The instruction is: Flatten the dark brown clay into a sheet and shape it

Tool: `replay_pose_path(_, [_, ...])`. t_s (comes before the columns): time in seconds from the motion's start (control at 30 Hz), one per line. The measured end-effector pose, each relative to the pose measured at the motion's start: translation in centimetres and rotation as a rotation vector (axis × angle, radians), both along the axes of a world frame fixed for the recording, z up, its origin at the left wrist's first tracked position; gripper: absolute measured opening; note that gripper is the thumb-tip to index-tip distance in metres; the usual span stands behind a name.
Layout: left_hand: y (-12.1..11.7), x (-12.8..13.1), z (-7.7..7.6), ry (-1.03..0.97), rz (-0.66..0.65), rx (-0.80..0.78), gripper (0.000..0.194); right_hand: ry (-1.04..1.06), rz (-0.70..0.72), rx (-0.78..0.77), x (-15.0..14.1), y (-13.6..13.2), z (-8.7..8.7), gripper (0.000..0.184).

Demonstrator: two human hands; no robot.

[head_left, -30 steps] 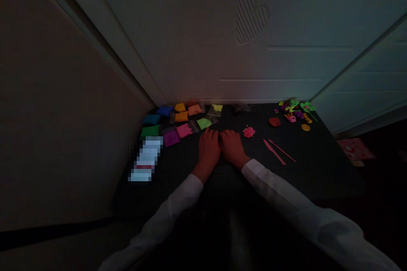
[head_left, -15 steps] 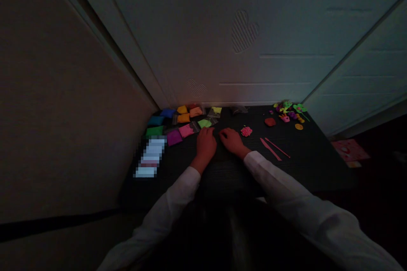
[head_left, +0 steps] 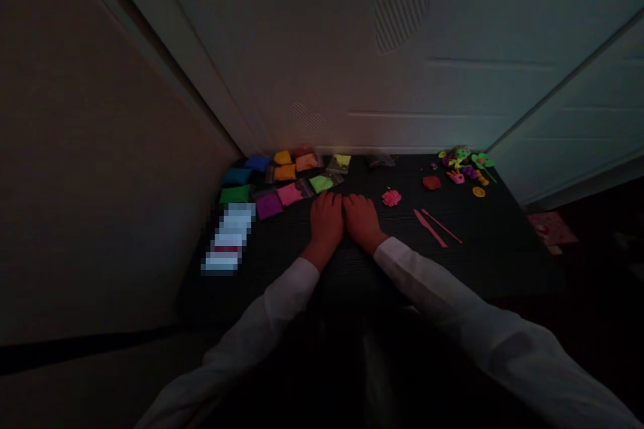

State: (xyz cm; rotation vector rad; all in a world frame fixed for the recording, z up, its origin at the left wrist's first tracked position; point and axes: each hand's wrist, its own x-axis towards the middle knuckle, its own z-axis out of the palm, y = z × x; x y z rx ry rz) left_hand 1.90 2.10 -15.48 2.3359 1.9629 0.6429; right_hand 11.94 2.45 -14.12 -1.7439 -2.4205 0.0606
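Cluster, pink and knobbly, lies on the table beside the right hand; a light-green packet lies just beyond the left hand. Both curl downward; whether they hold anything I cannot tell. Pink tools lie farther right.

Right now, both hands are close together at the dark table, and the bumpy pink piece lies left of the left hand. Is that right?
Not quite: the head view shows the bumpy pink piece right of the right hand, not left of the left hand. Both hands are close together at the dark table.
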Motion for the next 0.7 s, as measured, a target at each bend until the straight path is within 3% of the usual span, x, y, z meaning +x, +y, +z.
replay_pose_path(0.43, [0.5,-0.1,-0.4,-0.174,0.009,-0.059,0.028,0.085,-0.015,-0.024,0.4,0.7,-0.4,0.022])
replay_pose_path(0.7, [2.8,-2.9,-0.2,-0.447,-0.011,-0.193,0.03,0.123,0.017,-0.015,0.7,1.7,0.1,0.026])
